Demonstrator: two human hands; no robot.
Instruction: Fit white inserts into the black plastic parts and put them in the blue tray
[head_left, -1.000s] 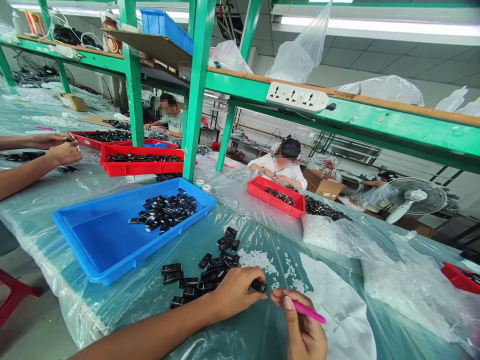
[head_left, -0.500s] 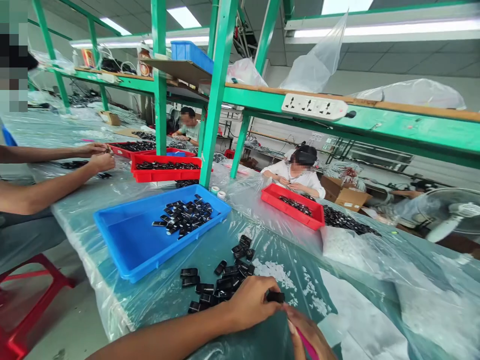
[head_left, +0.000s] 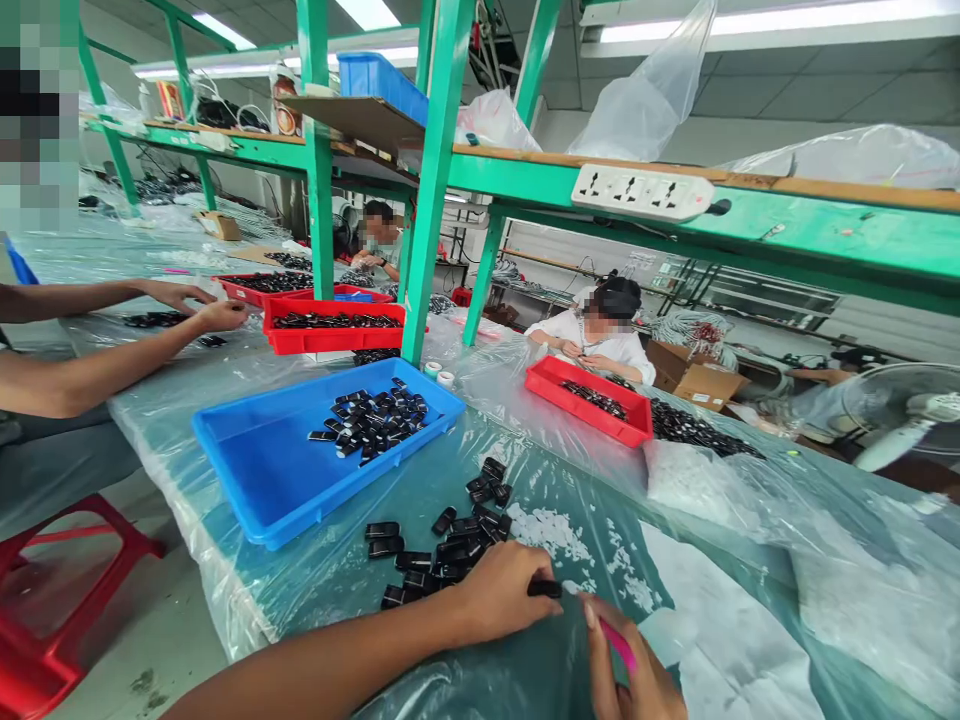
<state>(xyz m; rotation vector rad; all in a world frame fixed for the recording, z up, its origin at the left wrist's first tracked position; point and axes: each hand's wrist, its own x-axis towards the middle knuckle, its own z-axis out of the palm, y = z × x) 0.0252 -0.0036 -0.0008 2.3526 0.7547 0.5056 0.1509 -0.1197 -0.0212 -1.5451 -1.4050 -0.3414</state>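
My left hand (head_left: 504, 592) is closed on a small black plastic piece (head_left: 545, 589), which sticks out between thumb and fingers. To its right, my right hand (head_left: 634, 665) grips a slim pink tool (head_left: 619, 643); the tool's tip is too small to make out. A short gap separates the two hands. Behind and left of my left hand lies a loose pile of similar black pieces (head_left: 454, 550). Small white bits (head_left: 551, 532) are scattered just beyond my hands.
A blue tray (head_left: 262, 490) holding more black pieces stands left of the pile. Red trays (head_left: 589, 400) stand farther back. Green shelf posts (head_left: 439, 190) rise from the plastic-covered table. A white sheet (head_left: 742, 630) lies at right. A co-worker's hands (head_left: 217, 308) are at far left.
My right hand has drawn away from the black piece, down and to the right, with the pink tool. The left hand still holds the piece. The view has shifted slightly.
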